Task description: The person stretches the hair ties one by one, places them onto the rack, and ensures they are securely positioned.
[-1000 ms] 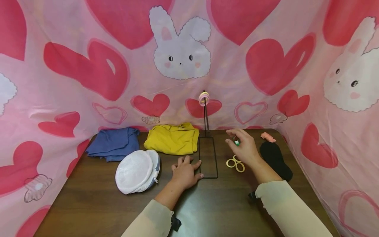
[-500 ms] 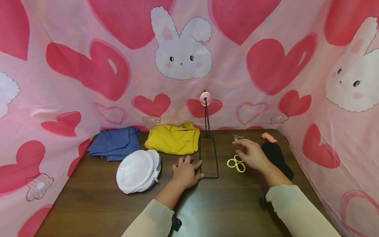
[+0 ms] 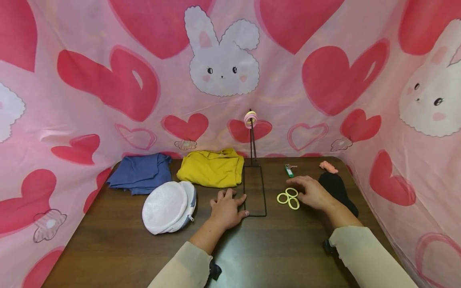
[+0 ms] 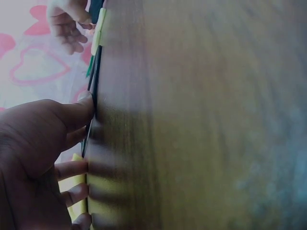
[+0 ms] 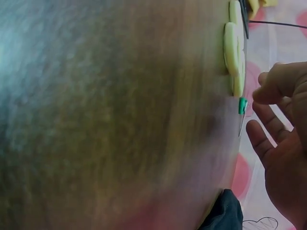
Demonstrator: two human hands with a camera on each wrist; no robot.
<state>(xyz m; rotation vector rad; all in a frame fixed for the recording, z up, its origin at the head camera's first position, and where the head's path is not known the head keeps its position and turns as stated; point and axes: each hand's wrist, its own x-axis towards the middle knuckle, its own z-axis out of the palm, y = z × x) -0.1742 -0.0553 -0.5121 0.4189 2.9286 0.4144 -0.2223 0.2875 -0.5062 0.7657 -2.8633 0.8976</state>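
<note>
My left hand (image 3: 228, 208) lies flat on the brown table (image 3: 273, 248), its thumb against the rectangular base of a black wire stand (image 3: 254, 191). The left wrist view shows that thumb (image 4: 85, 103) touching the wire. Pink and yellow rings (image 3: 250, 119) hang at the top of the stand. My right hand (image 3: 310, 192) hovers with relaxed fingers just right of three pale yellow rings (image 3: 288, 198) lying on the table, and holds nothing. In the right wrist view the yellow rings (image 5: 233, 48) lie ahead of the spread fingers (image 5: 268, 129). A green-tagged key (image 3: 289, 171) lies farther back.
A white mesh pouch (image 3: 168, 207) sits left of my left hand. A yellow cloth (image 3: 210, 168) and a blue cloth (image 3: 140, 173) lie folded at the back. A black flat piece (image 3: 340, 194) and a small pink item (image 3: 328, 167) lie at the right. Pink heart fabric walls the table.
My right hand let go of the green-tagged key at the back and drew nearer and lower, beside the yellow rings. The left hand has stayed in place.
</note>
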